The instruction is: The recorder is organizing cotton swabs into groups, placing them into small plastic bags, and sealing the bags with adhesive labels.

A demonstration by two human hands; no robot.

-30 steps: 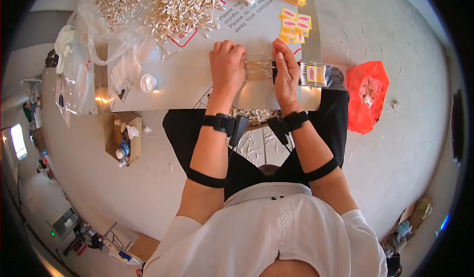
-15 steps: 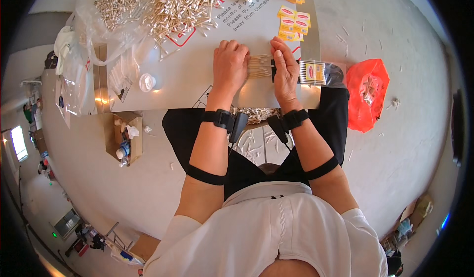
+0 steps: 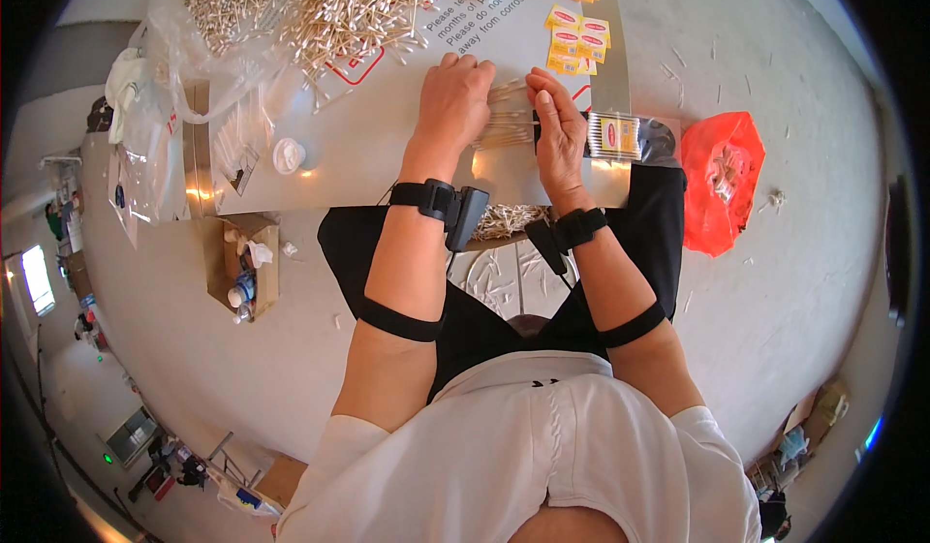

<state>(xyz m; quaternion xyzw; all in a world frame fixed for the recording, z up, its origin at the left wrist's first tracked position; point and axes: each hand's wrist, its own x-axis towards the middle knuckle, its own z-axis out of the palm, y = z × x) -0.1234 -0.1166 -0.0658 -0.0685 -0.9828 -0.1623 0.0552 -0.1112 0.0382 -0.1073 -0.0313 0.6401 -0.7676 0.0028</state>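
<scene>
My left hand [image 3: 453, 102] is on the metal-topped table with its fingers curled. The left ends of a loose row of cotton swabs [image 3: 506, 117] meet it, and its fingertips are hidden beneath. On the other side of the row, my right hand [image 3: 559, 131] is cupped on edge, fingers fairly straight and thumb close to them. A dark strip shows beside its palm. Just right of that hand lies a clear packet of cotton swabs [image 3: 615, 138] with a yellow label, reaching over the table's right edge.
A big heap of cotton swabs [image 3: 354, 15] spreads at the back, beside a clear plastic bag [image 3: 184, 68]. Yellow cards [image 3: 578, 39] lie back right. A small white tub [image 3: 289, 155] stands left. A red bag [image 3: 722, 185] and a cardboard box [image 3: 242, 272] are beyond the table.
My left hand has shifted slightly away from me and turned a little. The swab row by it has fanned out and tilted. My right hand has barely moved.
</scene>
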